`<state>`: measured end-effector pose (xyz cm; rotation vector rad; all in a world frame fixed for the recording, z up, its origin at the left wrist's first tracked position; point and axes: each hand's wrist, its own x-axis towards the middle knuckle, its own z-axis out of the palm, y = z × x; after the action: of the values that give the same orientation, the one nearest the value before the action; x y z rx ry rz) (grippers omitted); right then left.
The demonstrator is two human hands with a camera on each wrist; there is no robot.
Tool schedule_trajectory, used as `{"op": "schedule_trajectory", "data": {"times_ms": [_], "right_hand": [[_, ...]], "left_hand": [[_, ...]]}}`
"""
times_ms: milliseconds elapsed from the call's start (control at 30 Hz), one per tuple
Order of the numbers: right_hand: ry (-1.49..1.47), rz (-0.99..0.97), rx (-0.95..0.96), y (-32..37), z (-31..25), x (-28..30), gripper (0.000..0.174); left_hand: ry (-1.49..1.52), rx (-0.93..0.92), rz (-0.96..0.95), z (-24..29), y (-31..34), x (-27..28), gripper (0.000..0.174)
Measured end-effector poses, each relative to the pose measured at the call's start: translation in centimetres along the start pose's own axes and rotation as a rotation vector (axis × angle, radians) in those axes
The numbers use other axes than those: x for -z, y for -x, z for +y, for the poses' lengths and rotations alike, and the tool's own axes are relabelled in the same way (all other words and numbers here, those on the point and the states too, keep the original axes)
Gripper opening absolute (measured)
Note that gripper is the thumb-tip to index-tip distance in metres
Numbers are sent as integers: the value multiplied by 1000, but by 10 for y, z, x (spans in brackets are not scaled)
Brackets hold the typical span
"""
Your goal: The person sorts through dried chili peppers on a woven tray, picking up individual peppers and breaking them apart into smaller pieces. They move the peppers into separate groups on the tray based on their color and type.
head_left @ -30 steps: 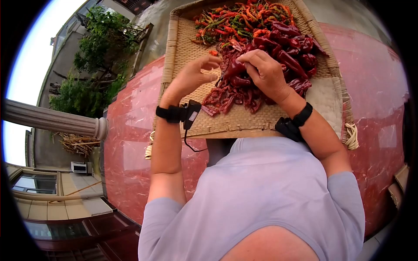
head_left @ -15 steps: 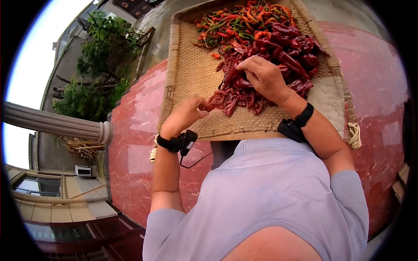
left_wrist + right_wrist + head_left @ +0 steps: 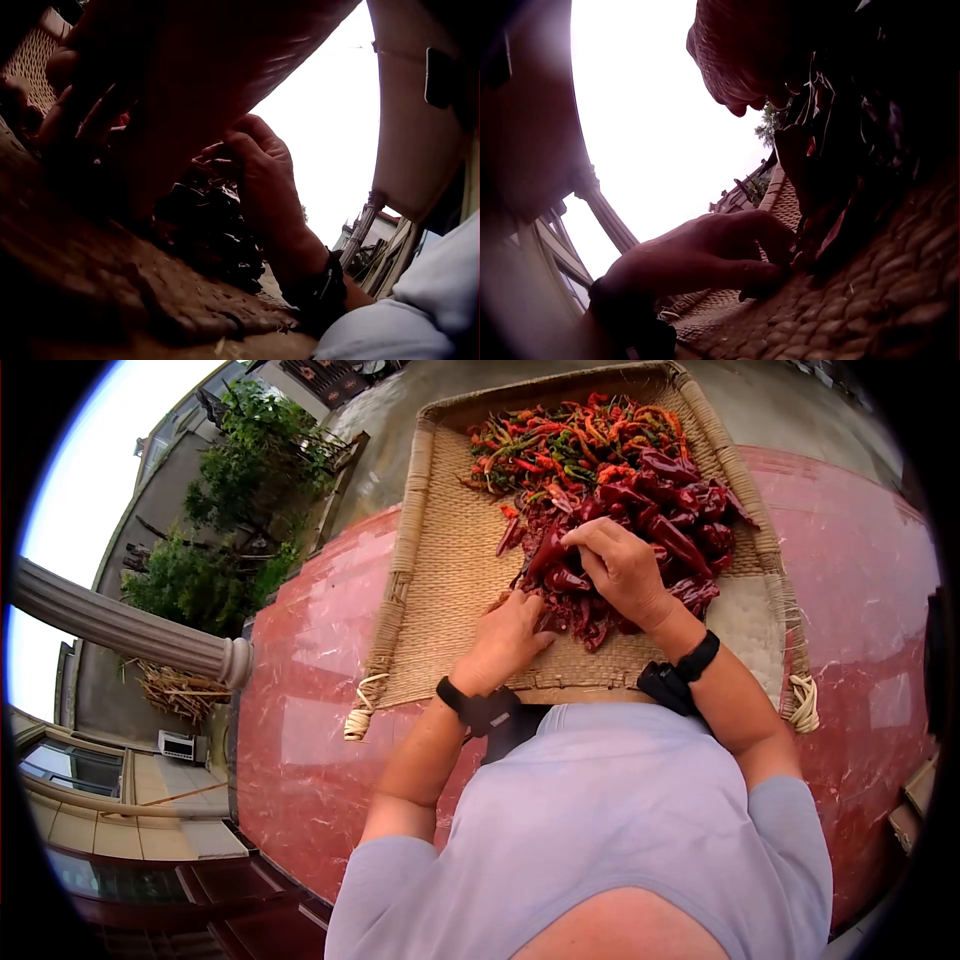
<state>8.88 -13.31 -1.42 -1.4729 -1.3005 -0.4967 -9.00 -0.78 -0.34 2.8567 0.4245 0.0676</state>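
Observation:
In the head view my right hand (image 3: 628, 572) hangs over the pile with bent fingers, pinching a long dark red pepper (image 3: 548, 550) at its upper end. My left hand (image 3: 503, 642) lies low at the near left edge of the pile. Its extended fingers touch shrivelled dried red peppers (image 3: 595, 628), partly hiding them. The right wrist view has the left hand (image 3: 705, 255) down at the woven surface, fingertips against dark pepper pieces. Glossy dark red peppers (image 3: 680, 540) are heaped just right of the right hand.
A woven tray (image 3: 440, 560) with a raised rim carries everything. Thin red, orange and green chillies (image 3: 580, 440) lie at its far end. A pale flat sheet (image 3: 745, 610) covers part of its right side. Red tiled floor (image 3: 310, 700) surrounds it, with a pillar (image 3: 130, 622) at left.
My left hand has come down from above the tray to its near left, then moved right against the dried peppers, which now lie closer together. My right hand keeps its pepper in nearly the same place.

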Motion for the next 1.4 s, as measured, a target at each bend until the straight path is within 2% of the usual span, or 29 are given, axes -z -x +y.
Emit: {"op": "schedule_trajectory", "data": {"times_ms": [67, 267, 367, 467, 567, 600, 700, 800, 900, 933, 1033, 1067, 1167, 1267, 1300, 1400], "right_hand": [[1, -5, -14, 0, 0, 1, 16], [-14, -9, -26, 0, 1, 2, 17], [-20, -11, -22, -2, 0, 2, 17], [-22, -18, -26, -1, 2, 2, 18], [-25, -18, -31, -1, 2, 2, 18], [-25, -19, -36, -1, 2, 3, 18], [-29, -25, -45, -2, 0, 4, 19], [-41, -45, -53, -2, 0, 5, 21], [-42, -16, -34, -3, 1, 3, 21], [-43, -16, -63, -4, 0, 4, 24], [-48, -18, -161, -5, -6, 7, 35], [85, -36, -49, -7, -4, 10, 44], [37, -89, 30, -8, -1, 9, 42], [-3, -146, 10, -2, 2, 4, 32], [-13, -162, -16, -1, 1, 4, 30], [3, -67, 26, -3, 3, 2, 26]], "left_hand": [[-12, 3, -15, -1, 2, -1, 32], [248, 36, 32, -28, 9, 22, 32], [176, 93, 123, -45, -4, 48, 29], [201, 211, 290, -64, -27, 61, 32], [-257, 90, 738, -58, -48, 59, 37], [-246, 55, 734, -55, -54, 56, 44], [61, -96, 330, -37, -65, 43, 46], [112, -100, 223, -16, -74, 23, 38], [188, -54, 189, -16, -86, 6, 31], [87, -68, 259, -16, -83, 3, 28], [70, -141, 404, -7, -77, 5, 30], [102, -192, 464, -4, -76, 5, 31], [169, -289, 384, 6, -66, 17, 25], [42, -196, 203, 9, -63, 28, 18], [90, -203, 195, 8, -63, 31, 18], [200, -216, 162, -6, -62, 39, 20]]}}
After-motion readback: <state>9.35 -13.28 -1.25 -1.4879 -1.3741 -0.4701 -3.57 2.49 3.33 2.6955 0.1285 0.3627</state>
